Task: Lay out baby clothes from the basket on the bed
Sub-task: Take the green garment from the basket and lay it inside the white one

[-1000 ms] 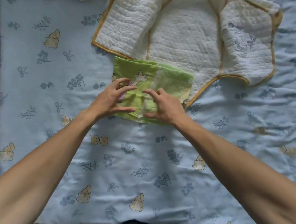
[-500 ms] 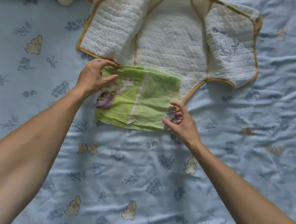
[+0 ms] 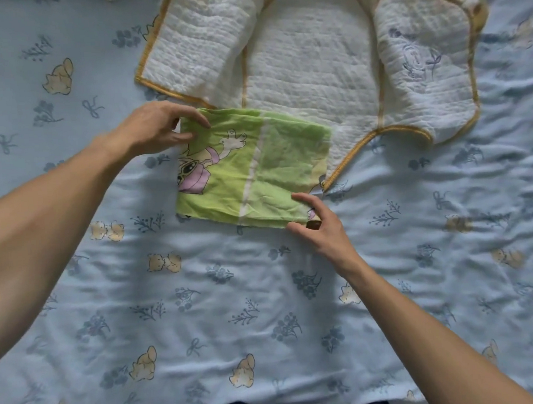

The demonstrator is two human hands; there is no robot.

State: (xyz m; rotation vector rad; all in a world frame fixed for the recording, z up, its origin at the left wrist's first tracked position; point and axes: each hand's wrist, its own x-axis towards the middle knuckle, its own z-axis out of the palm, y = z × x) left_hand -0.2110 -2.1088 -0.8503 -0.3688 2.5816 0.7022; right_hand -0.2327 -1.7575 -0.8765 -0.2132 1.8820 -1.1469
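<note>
We see free blue sheet from three to nine o'clock of the green cloth, while the white quilted garment blocks twelve to two o'clock.

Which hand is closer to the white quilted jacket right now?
Left. The left hand pinches the green cloth at its top left corner, right beside the white quilted jacket hem. The right hand holds the cloth's bottom right corner, farther from the jacket.
</note>
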